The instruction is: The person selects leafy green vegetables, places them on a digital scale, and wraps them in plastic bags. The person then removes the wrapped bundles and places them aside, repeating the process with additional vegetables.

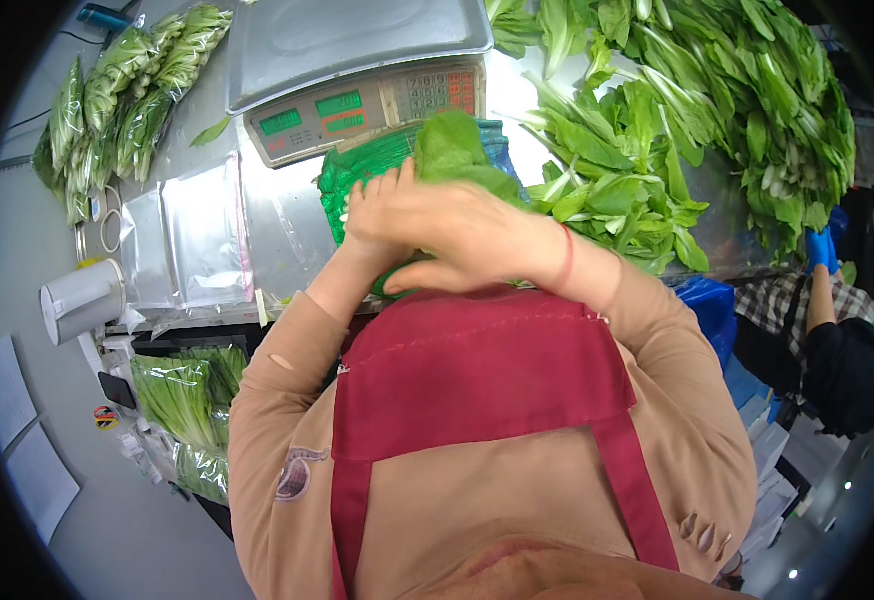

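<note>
Leafy green stalks [455, 146] lie under and just beyond my hands, over a green mesh cloth or net [339, 169] on the metal table. My left hand [380, 214] is at the near edge, its fingers pointing away across the greens; my right hand [459, 229], blurred, crosses over it with the thumb apart. The crossing hides what my left hand grips. Directly beyond stands a digital scale [309, 124] with lit displays and a metal tray [362, 30]. Loose leafy greens [617, 172] lie right of my hands, near my right forearm.
Bagged greens [121, 97] lie at the far left, with clear plastic bags [204, 232] nearer. A white cylindrical container [82, 300] stands beyond the left edge. More bagged greens [181, 405] sit lower left. A large heap of greens [767, 112] covers the right; a gloved co-worker [849, 360] is beside it.
</note>
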Demonstrator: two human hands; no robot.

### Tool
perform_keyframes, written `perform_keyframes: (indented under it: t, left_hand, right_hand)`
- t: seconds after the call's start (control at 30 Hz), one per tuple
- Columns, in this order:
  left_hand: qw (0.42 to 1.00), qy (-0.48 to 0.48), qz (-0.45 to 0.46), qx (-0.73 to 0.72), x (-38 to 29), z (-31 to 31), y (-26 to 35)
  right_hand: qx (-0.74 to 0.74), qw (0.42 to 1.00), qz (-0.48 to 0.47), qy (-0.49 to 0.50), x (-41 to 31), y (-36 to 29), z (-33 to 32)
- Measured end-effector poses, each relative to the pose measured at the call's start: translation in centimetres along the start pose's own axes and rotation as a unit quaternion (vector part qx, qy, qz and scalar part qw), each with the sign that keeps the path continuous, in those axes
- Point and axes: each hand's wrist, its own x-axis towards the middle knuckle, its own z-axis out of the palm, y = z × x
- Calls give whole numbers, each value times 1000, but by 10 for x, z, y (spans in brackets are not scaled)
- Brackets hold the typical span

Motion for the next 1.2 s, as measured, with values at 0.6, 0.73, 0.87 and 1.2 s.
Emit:
perform_keyframes:
  t: [0.6,0.73,0.87,1.2]
  left_hand:
    - [985,69,153,23,-82,-39,18]
    - [990,106,65,-69,-51,-47,14]
    - [982,147,21,-115,-42,-33,5]
    - [977,151,-99,-115,-27,-26,8]
  right_hand:
    - [-219,939,242,-110,-11,74,56]
    - [-185,928,258,-193,-24,65,75]
    - [1,962,254,-97,-1,95,22]
    - [-277,885,274,-256,7,25,38]
